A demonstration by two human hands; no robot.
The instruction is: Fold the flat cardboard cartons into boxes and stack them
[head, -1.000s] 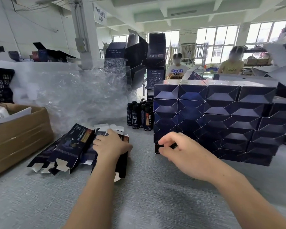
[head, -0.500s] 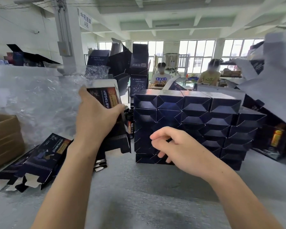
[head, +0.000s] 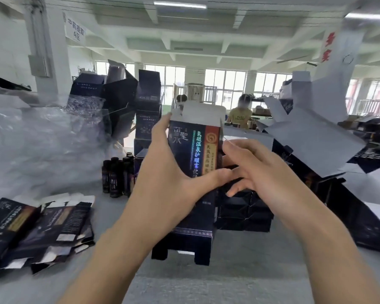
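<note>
My left hand (head: 171,172) grips a flat dark blue carton (head: 193,150) and holds it upright in front of me, thumb across its front, its white top flap up and its bottom flaps hanging. My right hand (head: 257,170) is at the carton's right edge with fingers spread and touching it. A pile of flat cartons (head: 37,229) lies on the grey table at the left. The stack of folded dark boxes (head: 246,213) stands behind the held carton, mostly hidden by it and my hands.
Small dark bottles (head: 116,176) stand behind the carton pile. Crumpled clear plastic wrap (head: 42,141) fills the left. Opened white and dark cartons (head: 312,137) lean at the right. Two people sit at a far table (head: 239,115). The grey table (head: 206,286) stretches toward me.
My left hand has lifted one carton off the pile and carried it right to the centre. My right hand left the box stack and came up to the carton's right edge.
</note>
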